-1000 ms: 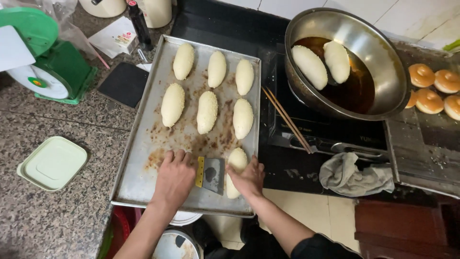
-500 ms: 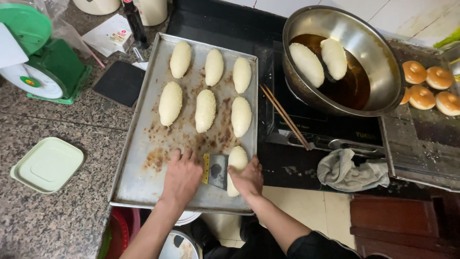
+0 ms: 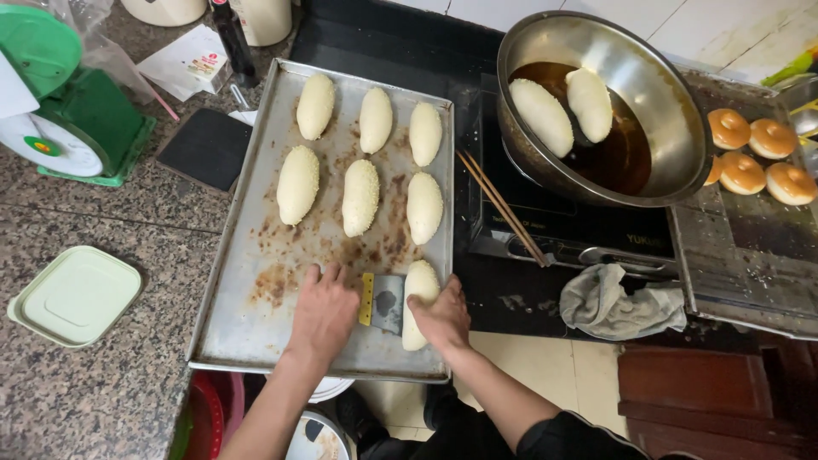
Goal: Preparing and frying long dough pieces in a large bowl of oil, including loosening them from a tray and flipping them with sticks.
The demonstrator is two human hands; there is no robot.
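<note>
My left hand (image 3: 324, 308) holds a metal scraper (image 3: 383, 302) with a yellow handle flat on the metal baking tray (image 3: 247, 332). Its blade slides under the nearest long crumb-coated dough piece (image 3: 417, 294). My right hand (image 3: 443, 317) rests against that dough piece's right side. Several more coated dough pieces (image 3: 360, 198) lie in two rows further up the tray. Brown crumbs are scattered on the tray between them.
A steel bowl of dark oil (image 3: 626, 153) with two dough pieces (image 3: 542, 117) floating sits on a cooktop (image 3: 562, 226) at right. Chopsticks (image 3: 501, 207), a grey cloth (image 3: 618, 305), fried rings (image 3: 754, 155), a green scale (image 3: 64, 102) and a pale green lid (image 3: 75, 296) lie around.
Both hands stay at the tray's front edge. The scraper has slid slightly further right under the nearest dough piece.
</note>
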